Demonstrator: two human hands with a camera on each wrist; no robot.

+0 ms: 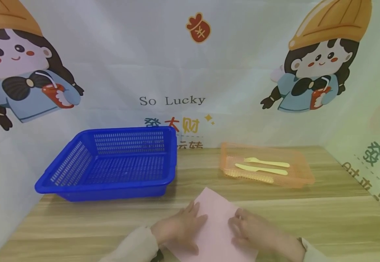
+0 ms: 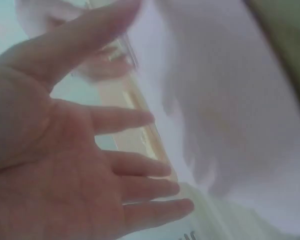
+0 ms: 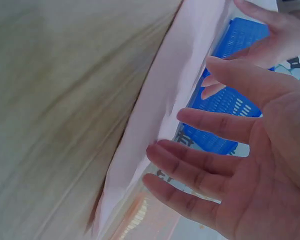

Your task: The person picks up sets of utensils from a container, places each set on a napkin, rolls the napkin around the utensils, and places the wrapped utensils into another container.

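A pink sheet of paper [image 1: 217, 225] lies on the wooden table at the near edge of the head view, one corner pointing away from me. My left hand [image 1: 184, 229] rests on its left side with the fingers spread. In the left wrist view the fingers [image 2: 135, 162] are straight, tips at the paper. Along the right edge of the sheet is my right hand [image 1: 253, 231], its fingers slightly bent. The right wrist view shows these fingers [image 3: 205, 160] loosely extended, with fingertips right at the paper's edge and nothing gripped.
To the left stands a blue plastic basket [image 1: 111, 189] with slotted walls. An orange translucent basket [image 1: 302, 174] at the back right holds a yellow fork [image 1: 268, 162], a yellow knife [image 1: 262, 169] and another yellow piece by its front wall. A printed cloth [image 1: 235, 72] hangs behind the table.
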